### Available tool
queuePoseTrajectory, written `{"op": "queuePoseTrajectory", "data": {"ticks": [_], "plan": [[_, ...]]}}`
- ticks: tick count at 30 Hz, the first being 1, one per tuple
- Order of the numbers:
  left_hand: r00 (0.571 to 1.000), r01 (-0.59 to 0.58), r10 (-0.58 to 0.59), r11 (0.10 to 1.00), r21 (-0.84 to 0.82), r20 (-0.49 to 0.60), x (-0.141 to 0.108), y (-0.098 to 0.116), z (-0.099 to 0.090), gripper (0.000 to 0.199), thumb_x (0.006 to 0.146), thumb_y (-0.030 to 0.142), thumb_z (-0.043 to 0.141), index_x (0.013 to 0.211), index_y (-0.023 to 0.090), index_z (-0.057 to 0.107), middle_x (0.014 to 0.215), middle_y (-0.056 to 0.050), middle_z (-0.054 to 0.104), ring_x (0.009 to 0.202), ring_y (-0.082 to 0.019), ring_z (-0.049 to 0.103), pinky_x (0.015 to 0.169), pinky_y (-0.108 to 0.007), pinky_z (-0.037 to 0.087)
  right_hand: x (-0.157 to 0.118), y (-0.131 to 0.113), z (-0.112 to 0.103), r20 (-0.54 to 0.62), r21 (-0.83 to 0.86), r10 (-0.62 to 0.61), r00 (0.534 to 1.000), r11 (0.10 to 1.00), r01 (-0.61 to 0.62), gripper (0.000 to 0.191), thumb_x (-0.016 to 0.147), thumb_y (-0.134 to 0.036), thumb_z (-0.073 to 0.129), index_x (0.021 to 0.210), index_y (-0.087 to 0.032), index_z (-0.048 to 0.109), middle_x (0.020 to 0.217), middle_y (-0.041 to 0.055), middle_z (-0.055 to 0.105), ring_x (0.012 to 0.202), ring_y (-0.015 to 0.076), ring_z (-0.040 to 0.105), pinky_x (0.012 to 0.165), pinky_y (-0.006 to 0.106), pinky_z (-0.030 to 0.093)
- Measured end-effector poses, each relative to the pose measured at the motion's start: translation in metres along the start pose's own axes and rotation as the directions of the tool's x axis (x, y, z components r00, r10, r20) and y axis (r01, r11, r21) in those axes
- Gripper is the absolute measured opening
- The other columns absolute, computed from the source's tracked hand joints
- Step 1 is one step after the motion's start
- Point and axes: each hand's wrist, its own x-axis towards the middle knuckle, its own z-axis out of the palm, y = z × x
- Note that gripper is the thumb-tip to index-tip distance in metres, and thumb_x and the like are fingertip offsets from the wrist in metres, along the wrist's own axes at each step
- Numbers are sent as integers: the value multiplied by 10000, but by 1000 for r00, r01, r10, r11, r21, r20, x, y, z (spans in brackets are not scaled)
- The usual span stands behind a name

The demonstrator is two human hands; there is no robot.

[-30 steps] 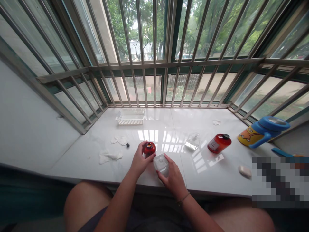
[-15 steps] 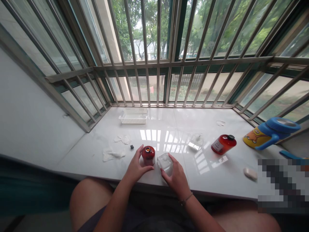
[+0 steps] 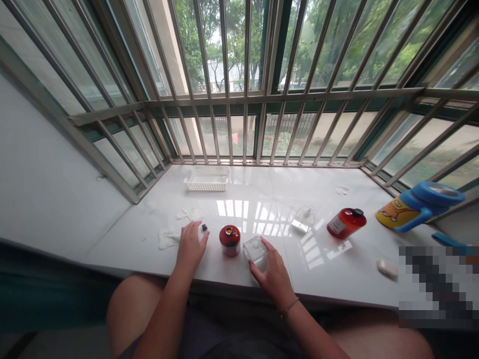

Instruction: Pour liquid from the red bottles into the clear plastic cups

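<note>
The step in hand is judged to be a reach for the black cap [image 3: 204,227], which lies on the worktop [image 3: 123,244] just beside the fingertips of the left hand [image 3: 190,244]. That hand is held loosely spread, with nothing seen gripped. By the right hand [image 3: 276,269] a clear bottle [image 3: 255,245] is gripped between thumb and fingers. Between the hands, an uncapped red bottle [image 3: 229,243] is left standing upright, touched by neither. For the cap to be taken, a light thumb-and-finger pinch would be called for, with the clear bottle kept steady.

Counted on the worktop are two red bottles, two clear bottles, one loose cap, three scraps of tissue [image 3: 168,238], one basket [image 3: 206,187], one mug [image 3: 415,204] and one pale bar [image 3: 387,269].
</note>
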Motion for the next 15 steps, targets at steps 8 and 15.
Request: {"op": "queuePoseTrajectory", "data": {"ticks": [8, 15], "plan": [[981, -18, -8, 991, 134, 194, 30, -12, 9, 193, 938, 182, 580, 1045, 227, 736, 1163, -145, 791, 1317, -408, 628, 1265, -775, 207, 0, -1, -1, -8, 0, -7, 1000, 1000, 8, 723, 987, -445, 688, 1605, -250, 368, 1530, 154, 597, 1371, 353, 625, 1145, 578, 554], [961, -92, 69, 993, 73, 269, 38, -7, 11, 256, 978, 191, 517, 990, 237, 769, 1140, -135, 804, 1187, -373, 693, 1276, -751, 208, 1, -3, -2, 1, 11, 5, 1000, 1000, -5, 723, 984, -440, 691, 1605, -249, 372, 1521, 157, 599, 1370, 360, 622, 1143, 587, 557]]}}
